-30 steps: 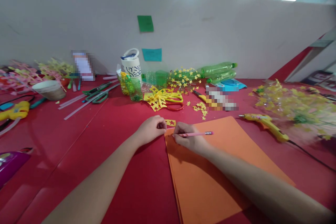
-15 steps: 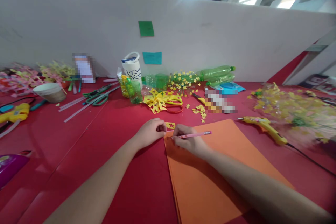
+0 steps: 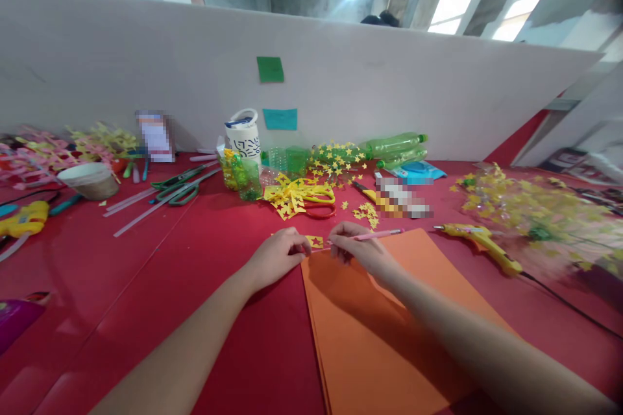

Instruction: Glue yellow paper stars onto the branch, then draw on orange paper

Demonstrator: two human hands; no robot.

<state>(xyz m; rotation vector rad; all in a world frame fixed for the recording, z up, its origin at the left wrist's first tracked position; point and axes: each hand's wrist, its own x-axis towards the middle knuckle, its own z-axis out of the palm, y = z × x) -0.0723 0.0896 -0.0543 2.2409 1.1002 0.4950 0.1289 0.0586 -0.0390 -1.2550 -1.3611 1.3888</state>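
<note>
The left forearm (image 3: pixel 195 337) slants up from the lower left, and its left hand (image 3: pixel 275 258) rests side-on at the near-left corner of the far edge of the orange sheets (image 3: pixel 374 350), fingers curled inward with thumb and forefinger close together (whether anything is pinched between them, I cannot tell). Opposite, the right forearm (image 3: pixel 467 331) reaches in from the lower right across the sheets, the wrist slightly bent, so that the right hand (image 3: pixel 363 249) sits over their far-left part. Its fingers are closed on a pink pencil (image 3: pixel 382 234), which lies nearly level across the hand, eraser end out to the right and the writing end by the fingertips; contact with the paper is unclear. Just beyond the far edge, between the two hands, a yellow strip (image 3: pixel 311 240) with a star-shaped hole lies on the red table (image 3: pixel 263 356). Loose yellow stars (image 3: pixel 366 213) lie farther back, and a yellow glue gun (image 3: pixel 487 249) lies right of the sheets.
</note>
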